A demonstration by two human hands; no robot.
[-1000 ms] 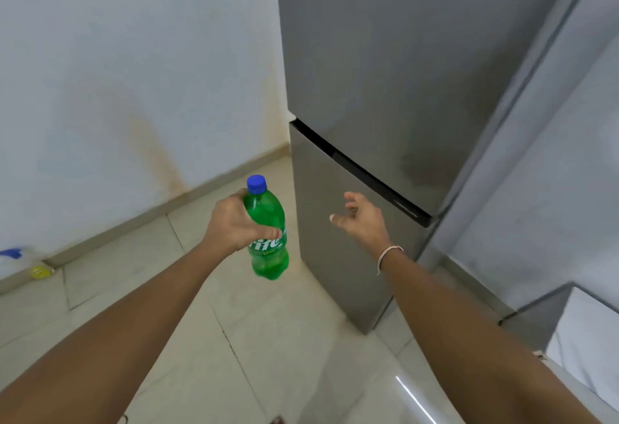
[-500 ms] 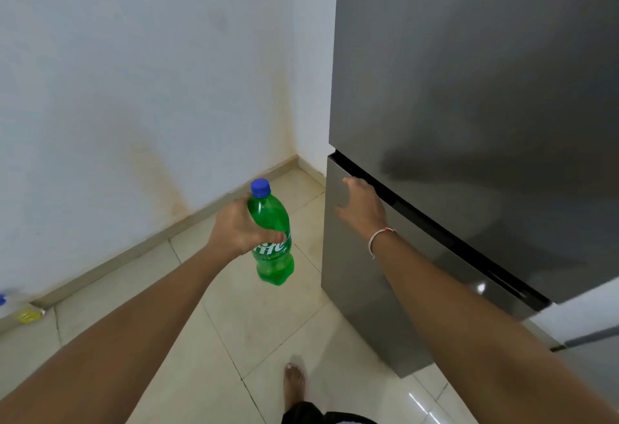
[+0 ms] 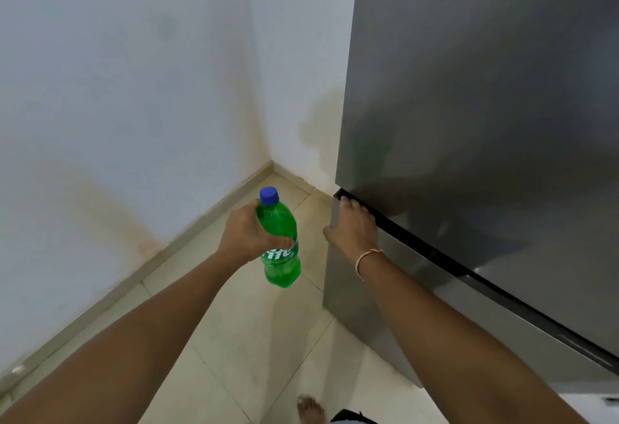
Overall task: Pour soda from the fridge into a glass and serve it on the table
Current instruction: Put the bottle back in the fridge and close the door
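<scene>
**Meanwhile: bottle out, door under hand**

Right fingers (image 3: 350, 204) hook the fridge (image 3: 469, 105) door seam, right hand (image 3: 351, 226) flat below. Left hand (image 3: 249, 232) clenches the soda bottle (image 3: 279, 242), upright, just left of the fridge. Press squarely; keep bottle level.

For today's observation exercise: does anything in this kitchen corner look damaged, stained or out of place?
Yes. The white wall carries yellow-brown stains: one low beside the fridge, another above the skirting on the left. They look like damp marks. The soda bottle, capped and upright in the left hand, shows no spill.
</scene>
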